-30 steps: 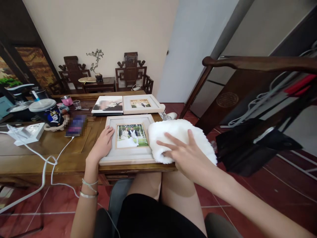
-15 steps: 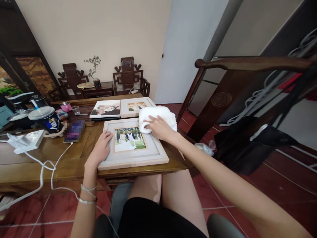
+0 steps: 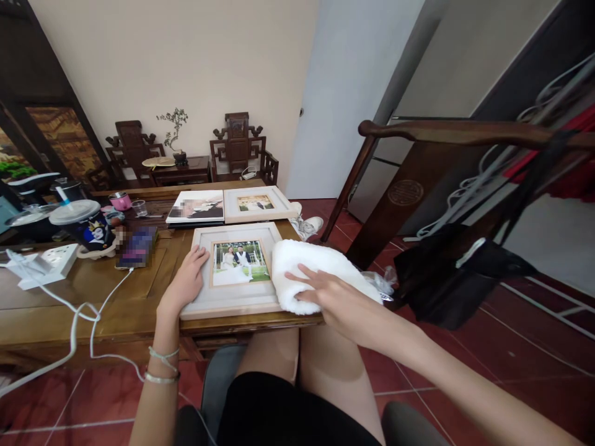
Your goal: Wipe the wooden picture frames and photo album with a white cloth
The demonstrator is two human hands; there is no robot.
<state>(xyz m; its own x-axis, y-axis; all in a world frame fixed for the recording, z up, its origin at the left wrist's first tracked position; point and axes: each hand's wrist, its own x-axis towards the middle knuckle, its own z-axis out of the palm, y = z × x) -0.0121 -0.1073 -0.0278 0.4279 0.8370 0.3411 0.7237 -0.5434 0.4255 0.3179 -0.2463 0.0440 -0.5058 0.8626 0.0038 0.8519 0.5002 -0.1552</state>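
Observation:
A pale picture frame (image 3: 232,303) lies face up on the wooden table, with a photo (image 3: 239,263) of two people in its middle. My left hand (image 3: 189,275) grips the frame's left border, fingers curled over the rim. On the frame's right border rests a folded white fluffy towel (image 3: 290,263), partly overhanging the right side. My right hand (image 3: 330,297) presses down on it and holds it, some fingers stretched over the top and the thumb side tucked into the fold. The towel hides the frame's lower right corner.
Behind lie a second pale frame (image 3: 279,197) and a photo album (image 3: 198,204). On the left stand a lidded cup (image 3: 93,229), a phone (image 3: 137,248) with its cable and a power strip (image 3: 53,263). A wooden chair (image 3: 400,186) with a black bag (image 3: 441,279) is at right.
My right hand has moved the towel from the frame's upper right corner down along its right border, nearer to me. My left hand has stayed on the left border.

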